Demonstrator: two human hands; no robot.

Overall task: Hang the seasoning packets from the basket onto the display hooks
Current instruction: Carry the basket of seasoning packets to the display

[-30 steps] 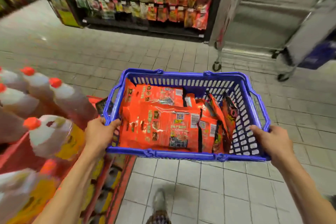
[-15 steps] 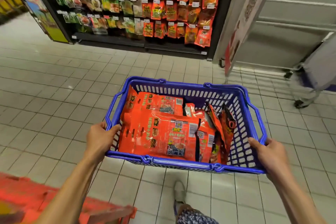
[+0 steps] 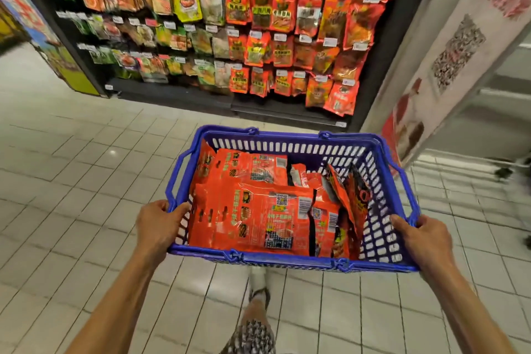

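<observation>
I carry a blue plastic basket (image 3: 287, 148) in front of me, above the tiled floor. My left hand (image 3: 156, 224) grips its left rim and my right hand (image 3: 422, 238) grips its right rim. Several orange-red seasoning packets (image 3: 253, 218) lie flat inside, and a few more stand on edge at the basket's right side. Straight ahead is the black display rack (image 3: 287, 37), its hooks filled with rows of hanging red, orange and green packets with white price tags.
A white pillar with printed posters (image 3: 448, 60) stands right of the rack. Cart wheels (image 3: 502, 172) show at the far right. Grey floor tiles (image 3: 71, 181) stretch between me and the rack. My leg and shoe (image 3: 258, 290) are below the basket.
I have walked toward the display rack with the basket in both hands; the rack is now much closer and larger. The bottle display on the left has left the view.
</observation>
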